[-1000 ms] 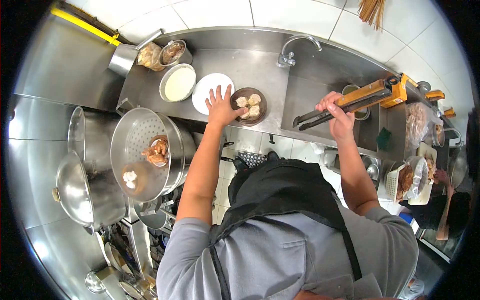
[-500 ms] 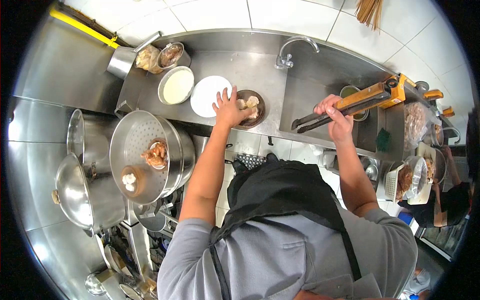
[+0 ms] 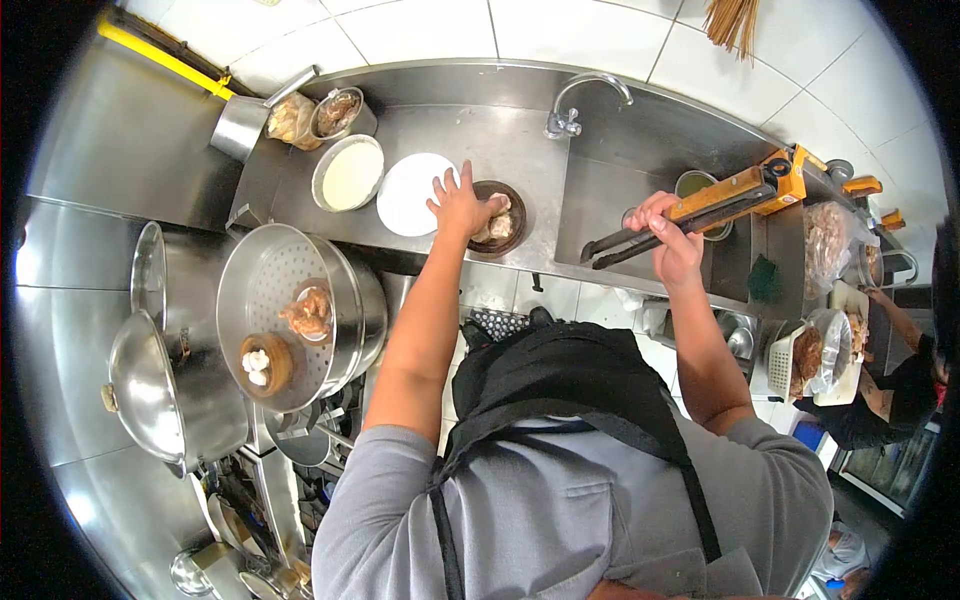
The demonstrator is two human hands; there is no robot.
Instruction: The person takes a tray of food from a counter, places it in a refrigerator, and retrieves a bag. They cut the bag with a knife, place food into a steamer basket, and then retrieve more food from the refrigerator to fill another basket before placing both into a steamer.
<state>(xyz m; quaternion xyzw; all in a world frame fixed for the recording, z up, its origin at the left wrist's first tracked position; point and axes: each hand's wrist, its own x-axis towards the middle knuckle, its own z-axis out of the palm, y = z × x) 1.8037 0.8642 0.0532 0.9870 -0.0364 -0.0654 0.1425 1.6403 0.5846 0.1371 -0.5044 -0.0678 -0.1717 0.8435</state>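
Note:
My left hand (image 3: 461, 211) is open with its fingers spread between a white plate (image 3: 405, 200) and a small brown round dish (image 3: 517, 228). Its thumb reaches over the dish and covers part of the pale food pieces (image 3: 500, 222) inside; I cannot make out whether it touches them. My right hand (image 3: 670, 235) is closed around a pair of long tongs (image 3: 700, 208) with dark arms and wood-coloured handles. The tongs' tips point left over the sink basin.
A tub of creamy liquid (image 3: 352, 174) stands left of the plate. A faucet (image 3: 570, 115) rises behind the sink (image 3: 610, 175). At left, a perforated steamer (image 3: 265, 250) bears a meat dish and a small basket. Another person's arm (image 3: 900, 320) shows at far right.
My left thumb has moved further over the food in the brown dish, covering more of it. My right hand keeps the tongs in nearly the same place. The other person's arm at right has shifted.

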